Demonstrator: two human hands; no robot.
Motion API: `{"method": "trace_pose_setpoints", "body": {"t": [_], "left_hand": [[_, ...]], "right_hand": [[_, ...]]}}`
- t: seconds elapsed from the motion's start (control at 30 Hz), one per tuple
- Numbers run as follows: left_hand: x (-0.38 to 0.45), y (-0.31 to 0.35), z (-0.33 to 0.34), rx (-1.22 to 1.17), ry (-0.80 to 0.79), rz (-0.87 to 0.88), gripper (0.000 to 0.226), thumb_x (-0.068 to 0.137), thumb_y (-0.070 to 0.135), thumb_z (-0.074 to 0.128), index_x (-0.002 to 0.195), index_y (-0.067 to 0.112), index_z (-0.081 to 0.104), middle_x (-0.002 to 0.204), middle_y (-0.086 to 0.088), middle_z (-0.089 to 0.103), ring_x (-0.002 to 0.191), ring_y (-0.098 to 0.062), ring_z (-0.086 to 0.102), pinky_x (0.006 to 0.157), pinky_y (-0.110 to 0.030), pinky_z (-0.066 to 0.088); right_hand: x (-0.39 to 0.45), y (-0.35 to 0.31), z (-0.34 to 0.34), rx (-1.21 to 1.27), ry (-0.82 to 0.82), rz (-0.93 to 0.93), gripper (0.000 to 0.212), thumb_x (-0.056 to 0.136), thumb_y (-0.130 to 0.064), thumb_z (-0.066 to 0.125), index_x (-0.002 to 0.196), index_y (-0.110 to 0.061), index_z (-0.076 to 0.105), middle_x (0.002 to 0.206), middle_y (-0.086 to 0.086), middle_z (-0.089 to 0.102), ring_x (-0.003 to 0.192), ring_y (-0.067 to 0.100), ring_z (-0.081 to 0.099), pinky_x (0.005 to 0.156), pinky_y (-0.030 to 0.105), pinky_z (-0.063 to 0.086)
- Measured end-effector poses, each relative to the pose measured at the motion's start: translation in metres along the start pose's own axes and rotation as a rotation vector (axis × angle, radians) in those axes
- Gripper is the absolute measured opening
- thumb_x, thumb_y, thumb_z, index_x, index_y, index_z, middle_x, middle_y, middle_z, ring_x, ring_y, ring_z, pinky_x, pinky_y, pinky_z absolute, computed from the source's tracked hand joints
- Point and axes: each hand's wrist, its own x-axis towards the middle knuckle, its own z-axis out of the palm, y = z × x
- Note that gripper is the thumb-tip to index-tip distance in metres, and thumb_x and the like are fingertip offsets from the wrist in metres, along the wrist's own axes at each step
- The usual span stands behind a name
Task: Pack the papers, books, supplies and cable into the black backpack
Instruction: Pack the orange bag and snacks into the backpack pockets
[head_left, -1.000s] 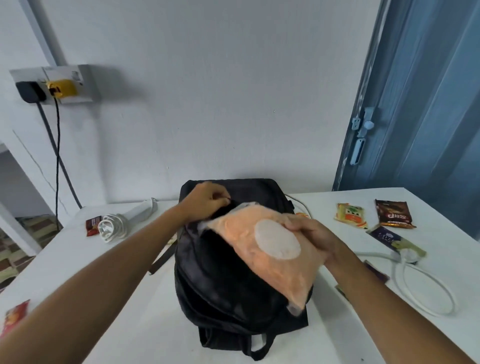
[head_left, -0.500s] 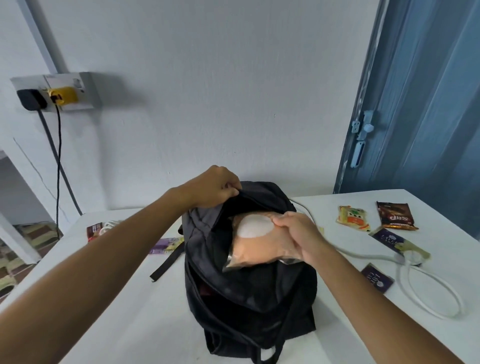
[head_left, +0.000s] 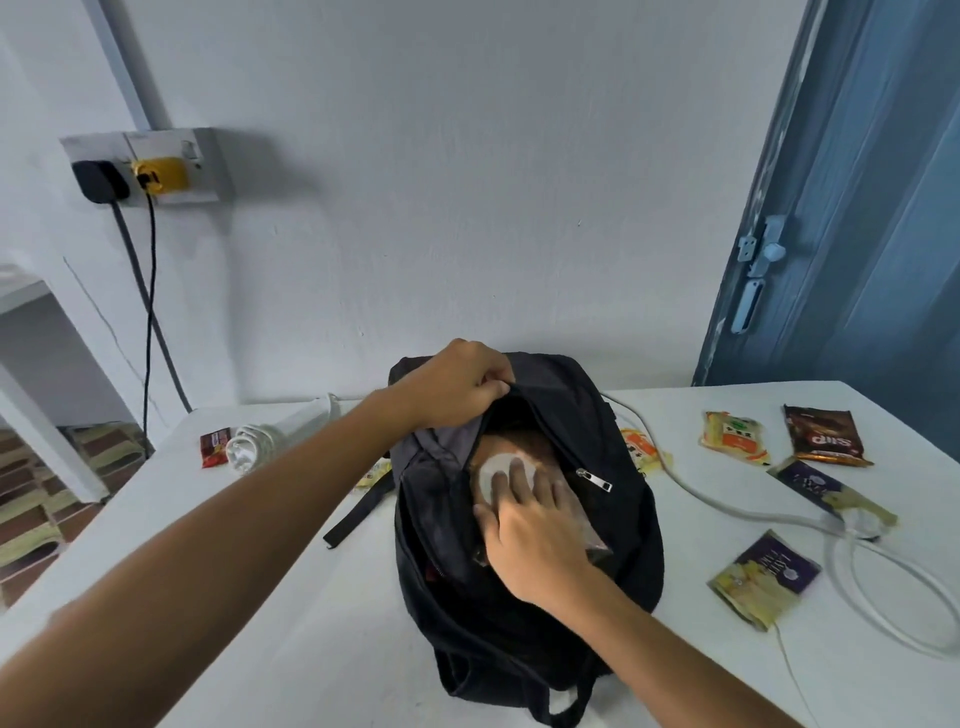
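- Head view: the left hand (head_left: 457, 384) pinches the black backpack (head_left: 524, 519) mouth open at twelve o'clock; the right hand (head_left: 524, 514), fingers flat, presses the orange packet (head_left: 498, 467) inside.
- Next, I'd guess: fetch the white cable (head_left: 769, 514), three o'clock on the surface (head_left: 322, 649).

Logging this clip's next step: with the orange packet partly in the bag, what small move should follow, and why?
Probably push deeper: the right hand presses the orange packet, which still shows in the black backpack mouth that the left hand holds open.

Single head view, looking forward and down, close over table (head_left: 291, 613) toward wall (head_left: 467, 208).
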Motion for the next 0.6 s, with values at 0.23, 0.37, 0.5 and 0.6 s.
{"method": "trace_pose_setpoints", "body": {"t": [0.23,0.37,0.5,0.6], "left_hand": [[-0.007,-0.001,-0.001,-0.009,0.014,-0.004,0.016,0.09,0.006,0.056,0.09,0.003,0.072,0.084,-0.005,0.07,0.077,-0.018,0.062,0.066,-0.022,0.045],[-0.01,-0.001,-0.001,-0.009,0.034,0.0,0.016,0.089,0.004,0.056,0.089,0.003,0.072,0.082,-0.005,0.07,0.075,-0.017,0.062,0.066,-0.018,0.044],[-0.012,-0.003,-0.001,-0.014,0.045,-0.003,0.016,0.089,0.004,0.056,0.088,0.002,0.072,0.082,-0.005,0.07,0.074,-0.016,0.061,0.064,-0.013,0.041],[-0.015,-0.005,0.001,-0.016,0.054,-0.014,0.015,0.089,0.005,0.057,0.089,0.003,0.072,0.083,-0.003,0.071,0.075,-0.013,0.06,0.065,-0.013,0.041]], "right_hand": [[0.044,-0.015,-0.016,0.081,0.032,-0.021,0.05,0.093,-0.039,0.023,0.123,-0.014,0.055,0.113,0.014,0.064,0.099,0.037,0.061,0.086,0.045,0.043],[0.081,-0.022,-0.031,0.264,-0.209,0.066,0.033,0.098,-0.028,0.036,0.118,-0.012,0.058,0.12,0.013,0.063,0.11,0.032,0.059,0.086,0.038,0.045],[0.094,-0.031,-0.034,0.058,-0.276,-0.02,0.03,0.098,-0.018,0.041,0.122,-0.007,0.055,0.127,0.013,0.058,0.116,0.028,0.055,0.089,0.035,0.044],[0.093,-0.028,-0.036,0.137,-0.306,-0.016,0.03,0.099,-0.018,0.039,0.121,-0.007,0.056,0.126,0.013,0.058,0.115,0.03,0.055,0.087,0.035,0.044]]}}
